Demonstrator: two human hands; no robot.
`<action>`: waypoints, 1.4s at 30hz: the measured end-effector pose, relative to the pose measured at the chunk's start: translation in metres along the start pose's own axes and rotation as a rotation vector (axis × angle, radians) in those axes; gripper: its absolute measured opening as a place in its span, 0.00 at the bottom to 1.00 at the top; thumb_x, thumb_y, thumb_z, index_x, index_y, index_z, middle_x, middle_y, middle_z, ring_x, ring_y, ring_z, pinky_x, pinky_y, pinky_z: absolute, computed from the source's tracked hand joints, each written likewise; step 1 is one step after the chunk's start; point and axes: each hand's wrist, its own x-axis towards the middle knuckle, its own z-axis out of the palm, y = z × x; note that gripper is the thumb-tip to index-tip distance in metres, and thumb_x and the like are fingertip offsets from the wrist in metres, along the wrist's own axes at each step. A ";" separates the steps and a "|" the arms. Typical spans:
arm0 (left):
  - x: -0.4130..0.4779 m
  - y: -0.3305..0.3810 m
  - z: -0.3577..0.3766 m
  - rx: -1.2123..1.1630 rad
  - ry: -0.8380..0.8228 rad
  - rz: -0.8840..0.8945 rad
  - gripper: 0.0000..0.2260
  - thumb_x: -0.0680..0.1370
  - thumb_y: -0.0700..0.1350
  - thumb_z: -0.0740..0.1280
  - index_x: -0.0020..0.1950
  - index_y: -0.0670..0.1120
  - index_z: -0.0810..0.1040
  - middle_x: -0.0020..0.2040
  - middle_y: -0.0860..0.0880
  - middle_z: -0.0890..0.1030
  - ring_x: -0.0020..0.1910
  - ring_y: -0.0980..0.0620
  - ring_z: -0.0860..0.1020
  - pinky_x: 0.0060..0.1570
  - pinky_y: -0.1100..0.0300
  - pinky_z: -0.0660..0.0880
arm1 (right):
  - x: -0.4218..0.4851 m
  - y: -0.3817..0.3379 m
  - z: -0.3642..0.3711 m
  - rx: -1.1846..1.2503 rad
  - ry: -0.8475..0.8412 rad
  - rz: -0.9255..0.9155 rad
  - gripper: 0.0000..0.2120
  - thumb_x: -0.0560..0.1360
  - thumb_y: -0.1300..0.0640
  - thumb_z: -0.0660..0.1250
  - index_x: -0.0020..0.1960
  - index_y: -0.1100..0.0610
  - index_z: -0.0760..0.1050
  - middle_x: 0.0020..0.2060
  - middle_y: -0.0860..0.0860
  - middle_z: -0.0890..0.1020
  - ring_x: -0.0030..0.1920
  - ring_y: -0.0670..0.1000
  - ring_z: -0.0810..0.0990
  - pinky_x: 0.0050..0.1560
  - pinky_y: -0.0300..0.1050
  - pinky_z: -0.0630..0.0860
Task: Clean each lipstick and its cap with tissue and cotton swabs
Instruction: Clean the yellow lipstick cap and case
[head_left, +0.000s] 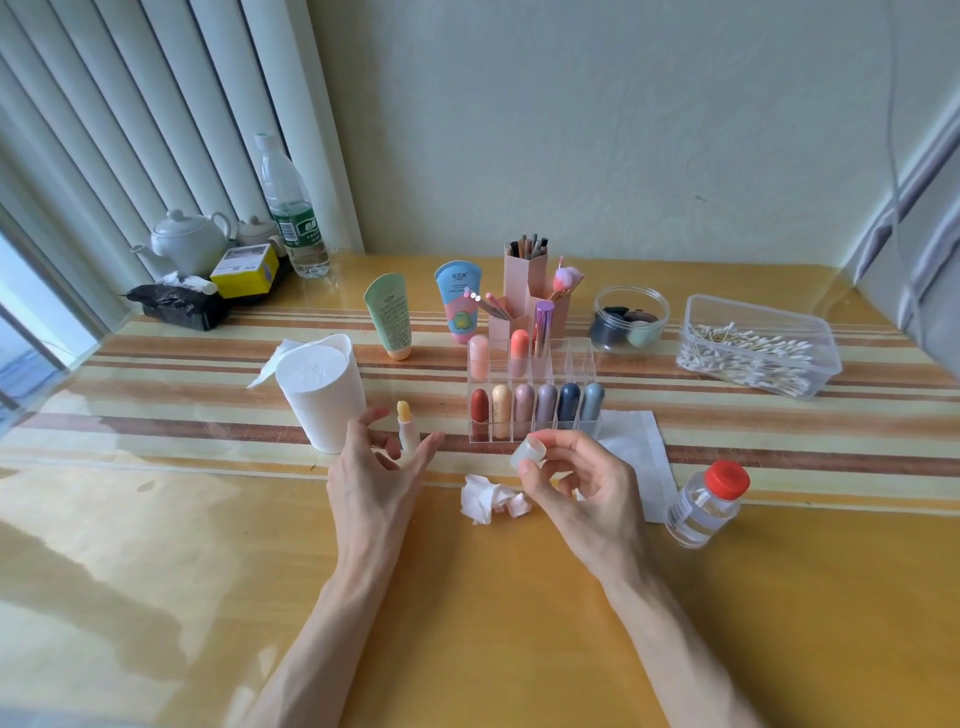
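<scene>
The uncapped lipstick (407, 428) stands upright just left of frame centre, and your left hand (376, 467) is spread open beside it, gripping nothing. Your right hand (576, 488) pinches the translucent cap (529, 451) at centre. Probably best to steady that cap mouth-up and work the crumpled tissue (491, 501) below it around the inner rim, saving the cotton swabs (748, 348) at right for the corners.

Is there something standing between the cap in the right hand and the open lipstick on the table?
Nothing visible stands between the cap, pinched by the right hand, and the lipstick. Only the left hand spreads open fingers about the lipstick, one toward the cap. The crumpled tissue lies nearer the person, off that path.
</scene>
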 end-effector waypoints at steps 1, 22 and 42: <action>0.001 -0.001 0.000 0.000 -0.009 0.005 0.23 0.72 0.57 0.81 0.63 0.51 0.80 0.37 0.54 0.79 0.37 0.53 0.79 0.42 0.51 0.76 | 0.000 0.001 0.001 -0.010 0.002 -0.007 0.09 0.74 0.60 0.79 0.50 0.49 0.84 0.40 0.47 0.87 0.40 0.47 0.82 0.39 0.36 0.73; -0.006 0.030 -0.008 -0.758 -0.486 -0.217 0.10 0.80 0.51 0.71 0.45 0.48 0.87 0.33 0.54 0.72 0.31 0.54 0.62 0.36 0.61 0.58 | -0.001 0.004 0.010 0.087 -0.114 0.077 0.10 0.80 0.53 0.62 0.54 0.57 0.79 0.35 0.51 0.79 0.33 0.51 0.76 0.36 0.39 0.74; -0.018 0.031 -0.001 -0.818 -0.623 -0.170 0.28 0.69 0.66 0.79 0.58 0.47 0.88 0.31 0.53 0.64 0.35 0.47 0.55 0.41 0.46 0.53 | -0.008 -0.017 0.014 0.020 -0.159 -0.014 0.11 0.79 0.53 0.72 0.60 0.54 0.84 0.35 0.39 0.84 0.37 0.43 0.83 0.41 0.32 0.76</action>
